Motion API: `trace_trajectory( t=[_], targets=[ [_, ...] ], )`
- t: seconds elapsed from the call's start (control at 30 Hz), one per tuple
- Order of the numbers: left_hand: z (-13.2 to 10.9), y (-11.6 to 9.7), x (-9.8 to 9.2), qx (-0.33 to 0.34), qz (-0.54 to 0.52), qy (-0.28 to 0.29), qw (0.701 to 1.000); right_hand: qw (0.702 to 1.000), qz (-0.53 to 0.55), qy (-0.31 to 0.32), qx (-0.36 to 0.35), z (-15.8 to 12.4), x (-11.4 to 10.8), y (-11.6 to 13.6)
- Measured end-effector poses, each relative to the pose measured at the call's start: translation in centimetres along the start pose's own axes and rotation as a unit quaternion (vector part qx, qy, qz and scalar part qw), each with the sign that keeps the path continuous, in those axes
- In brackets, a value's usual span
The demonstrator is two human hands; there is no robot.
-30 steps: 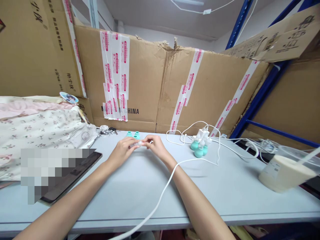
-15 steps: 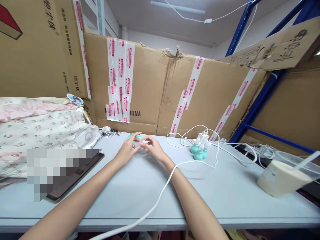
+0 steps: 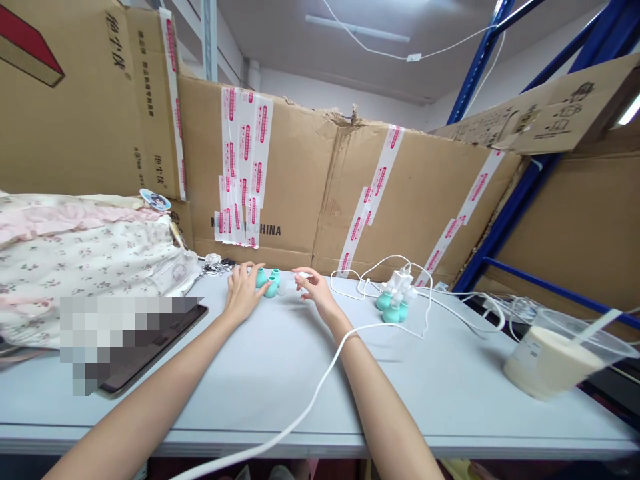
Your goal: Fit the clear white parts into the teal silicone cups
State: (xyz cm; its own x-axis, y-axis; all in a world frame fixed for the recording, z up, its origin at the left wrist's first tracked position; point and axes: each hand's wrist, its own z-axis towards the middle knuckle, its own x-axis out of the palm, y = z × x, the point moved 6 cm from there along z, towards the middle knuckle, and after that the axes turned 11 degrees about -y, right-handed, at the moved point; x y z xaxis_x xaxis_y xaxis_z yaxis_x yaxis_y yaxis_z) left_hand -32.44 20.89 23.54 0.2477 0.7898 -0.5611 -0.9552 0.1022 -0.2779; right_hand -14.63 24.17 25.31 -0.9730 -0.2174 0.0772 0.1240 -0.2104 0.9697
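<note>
My left hand [image 3: 243, 291] is at the back of the grey table, its fingers apart and curved beside three small teal pots [image 3: 271, 287]; fingertips touch or nearly touch them. To the right, my right hand [image 3: 316, 291] hovers with fingers apart and nothing visible between them. A small translucent piece [image 3: 283, 288] lies between the hands, just right of the pots. Farther right stands a cluster of teal pots with clear white tops [image 3: 393, 312], next to a white charger plug [image 3: 401, 277].
A white cable [image 3: 300, 421] crosses over my right wrist. A plastic cup of pale drink [image 3: 550, 360] stands at the right. A floral cloth bag [image 3: 90, 260] and a dark tablet [image 3: 155, 353] are on the left. Cardboard [image 3: 295, 173] walls the back edge.
My hands have parted. The left has moved left to the teal pots, which are now more visible; the right has let go of the small translucent piece.
</note>
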Motion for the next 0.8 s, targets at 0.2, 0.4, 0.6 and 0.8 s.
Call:
trace_trajectory(
  t=[0.2,0.4,0.6,0.8],
  targets=[
    [-0.2,-0.4,0.2,0.027,-0.011,0.028,0.999,1.0,0.004,-0.022,0.005,-0.1,0.2,0.1],
    [0.3,-0.6,-1.2,0.004,-0.112,-0.003,0.994,1.0,0.003,0.003,-0.009,-0.5,0.8,0.6],
    [0.5,-2.9,-3.8,-0.028,-0.232,-0.048,0.971,0.998,0.051,0.027,-0.033,-1.2,1.7,1.7],
    [0.2,-3.8,-4.5,0.026,-0.239,-0.082,0.967,0.998,0.052,0.008,-0.041,-1.3,1.8,2.1]
  ],
)
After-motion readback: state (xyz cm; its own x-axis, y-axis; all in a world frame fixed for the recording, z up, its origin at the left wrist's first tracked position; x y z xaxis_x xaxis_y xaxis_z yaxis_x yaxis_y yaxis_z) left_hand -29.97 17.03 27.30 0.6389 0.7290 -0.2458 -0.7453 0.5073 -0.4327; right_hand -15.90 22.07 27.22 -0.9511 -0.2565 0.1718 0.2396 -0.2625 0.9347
